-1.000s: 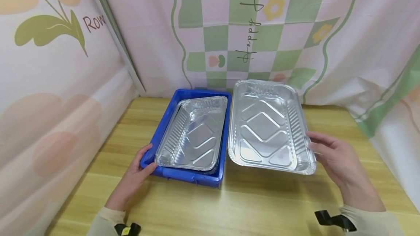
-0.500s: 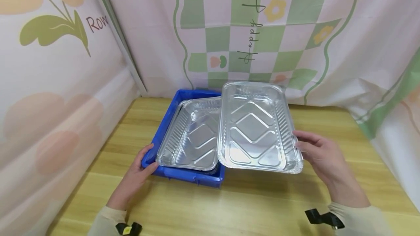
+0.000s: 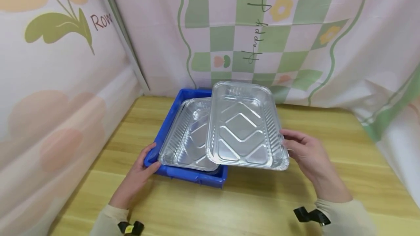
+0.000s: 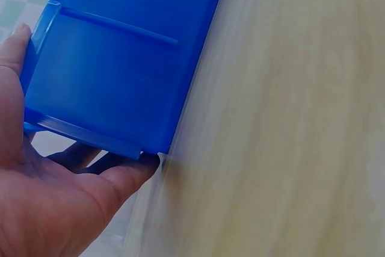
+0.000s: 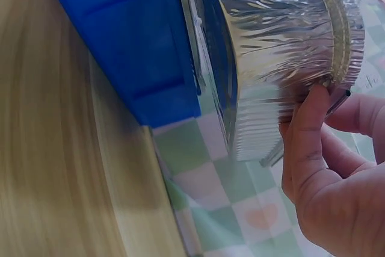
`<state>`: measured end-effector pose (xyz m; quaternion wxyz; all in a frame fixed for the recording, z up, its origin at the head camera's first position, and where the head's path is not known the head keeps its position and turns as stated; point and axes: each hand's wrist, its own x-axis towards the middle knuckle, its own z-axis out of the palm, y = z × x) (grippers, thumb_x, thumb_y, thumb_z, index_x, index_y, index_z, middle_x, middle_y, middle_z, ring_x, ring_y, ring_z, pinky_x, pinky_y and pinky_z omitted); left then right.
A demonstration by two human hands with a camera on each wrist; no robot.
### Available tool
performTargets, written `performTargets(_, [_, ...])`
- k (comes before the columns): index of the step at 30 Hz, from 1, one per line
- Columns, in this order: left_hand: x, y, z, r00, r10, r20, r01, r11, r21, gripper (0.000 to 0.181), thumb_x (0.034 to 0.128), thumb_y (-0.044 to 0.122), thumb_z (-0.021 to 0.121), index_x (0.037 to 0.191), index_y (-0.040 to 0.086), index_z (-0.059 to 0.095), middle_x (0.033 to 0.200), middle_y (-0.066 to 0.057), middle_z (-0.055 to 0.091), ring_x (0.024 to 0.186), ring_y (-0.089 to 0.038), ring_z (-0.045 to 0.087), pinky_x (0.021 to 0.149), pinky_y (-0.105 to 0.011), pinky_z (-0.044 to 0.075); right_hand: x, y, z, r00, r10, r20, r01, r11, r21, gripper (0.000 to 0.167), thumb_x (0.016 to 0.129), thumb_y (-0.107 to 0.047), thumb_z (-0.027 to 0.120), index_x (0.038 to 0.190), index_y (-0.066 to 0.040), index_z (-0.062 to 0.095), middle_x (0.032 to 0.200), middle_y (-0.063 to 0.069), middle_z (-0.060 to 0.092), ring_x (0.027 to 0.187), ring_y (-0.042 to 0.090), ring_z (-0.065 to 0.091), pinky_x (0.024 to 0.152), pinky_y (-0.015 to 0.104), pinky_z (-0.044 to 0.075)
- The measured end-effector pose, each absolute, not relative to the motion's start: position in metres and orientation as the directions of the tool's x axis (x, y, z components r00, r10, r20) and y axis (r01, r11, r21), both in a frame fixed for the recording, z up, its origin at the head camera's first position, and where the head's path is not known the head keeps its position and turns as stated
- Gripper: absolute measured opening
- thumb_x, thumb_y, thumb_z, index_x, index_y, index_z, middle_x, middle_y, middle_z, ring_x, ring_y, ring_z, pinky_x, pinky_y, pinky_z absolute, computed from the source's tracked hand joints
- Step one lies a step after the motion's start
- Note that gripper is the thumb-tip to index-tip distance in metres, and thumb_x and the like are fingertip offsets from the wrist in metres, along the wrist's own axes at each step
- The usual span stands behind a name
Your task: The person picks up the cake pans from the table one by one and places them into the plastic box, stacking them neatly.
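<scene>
A blue plastic bin [image 3: 210, 180] stands on the wooden table, and an aluminum foil tray [image 3: 190, 139] lies inside it. My left hand [image 3: 136, 176] grips the bin's near left corner, thumb on the rim; in the left wrist view its fingers curl around the bin's end [image 4: 108, 76]. A second foil tray [image 3: 244, 126] is raised above the right part of the bin, covering part of the tray below. My right hand [image 3: 306, 157] pinches this raised tray by its right rim, as the right wrist view shows at the tray's crinkled side [image 5: 277, 46].
The light wooden table [image 3: 249, 207] extends in front of the bin and to its right. Behind it hangs a printed fabric curtain [image 3: 223, 39] with green checks. Another printed fabric wall [image 3: 65, 101] rises along the left side.
My right hand has carried the raised foil tray leftward, from beside the bin to over its right part. My left hand keeps its grip on the bin's corner.
</scene>
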<state>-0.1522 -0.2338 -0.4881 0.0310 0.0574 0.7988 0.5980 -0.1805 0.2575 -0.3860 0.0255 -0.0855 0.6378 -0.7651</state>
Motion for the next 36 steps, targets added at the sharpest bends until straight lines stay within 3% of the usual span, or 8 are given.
performTargets(8, [-0.154, -0.234, -0.49, -0.99, 0.136, 0.02, 0.057, 0.274, 0.96, 0.063, 0.0995, 0.029, 0.06, 0.153, 0.031, 0.027, 0.16, -0.018, 0.015, 0.144, -0.04, 0.016, 0.113, -0.06, 0.016, -0.185, 0.232, -0.387, -0.988, -0.146, 0.052, -0.029, -0.151, -0.988, 0.028, 0.091, 0.005, 0.064, 0.119, 0.003, 0.064, 0.105, 0.007, 0.067, 0.089, 0.017, 0.067, 0.073, 0.029, 0.056])
performTargets(17, [-0.154, -0.234, -0.49, -0.99, 0.139, 0.007, 0.044, 0.261, 0.964, 0.063, 0.0989, 0.03, 0.061, 0.152, 0.034, 0.028, 0.16, -0.017, 0.013, 0.144, -0.039, 0.017, 0.113, -0.056, 0.018, -0.193, 0.2, -0.393, -0.989, -0.148, 0.005, 0.005, -0.067, -0.998, 0.046, 0.091, 0.002, 0.065, 0.13, 0.017, 0.048, 0.106, 0.009, 0.064, 0.088, 0.018, 0.066, 0.074, 0.033, 0.057])
performTargets(22, [-0.155, -0.233, -0.49, -0.991, 0.129, 0.02, 0.056, 0.281, 0.958, 0.063, 0.0984, 0.03, 0.061, 0.152, 0.033, 0.028, 0.159, -0.019, 0.017, 0.142, -0.043, 0.02, 0.112, -0.056, 0.02, -0.196, 0.185, -0.394, -0.989, -0.15, 0.0, 0.004, -0.023, -1.0, 0.048, 0.092, 0.0, 0.065, 0.132, 0.017, 0.046, 0.111, 0.014, 0.062, 0.09, 0.019, 0.066, 0.077, 0.035, 0.057])
performTargets(31, [-0.152, -0.234, -0.491, -0.989, 0.136, 0.048, 0.083, 0.263, 0.961, 0.066, 0.0989, 0.024, 0.061, 0.155, 0.028, 0.025, 0.158, -0.023, 0.019, 0.142, -0.043, 0.022, 0.111, -0.053, 0.021, -0.199, 0.154, -0.392, -0.988, -0.153, 0.025, -0.016, -0.058, -0.998, 0.043, 0.092, 0.004, 0.062, 0.129, 0.018, 0.049, 0.111, 0.021, 0.063, 0.087, 0.019, 0.067, 0.077, 0.036, 0.058])
performTargets(36, [-0.152, -0.235, -0.492, -0.99, 0.135, 0.046, 0.081, 0.266, 0.961, 0.067, 0.0989, 0.024, 0.061, 0.155, 0.029, 0.025, 0.158, -0.023, 0.019, 0.142, -0.044, 0.022, 0.112, -0.055, 0.021, -0.2, 0.138, -0.392, -0.988, -0.154, 0.013, -0.002, -0.07, -0.998, 0.042, 0.091, 0.005, 0.061, 0.13, 0.017, 0.049, 0.121, 0.03, 0.057, 0.082, 0.018, 0.067, 0.076, 0.035, 0.058])
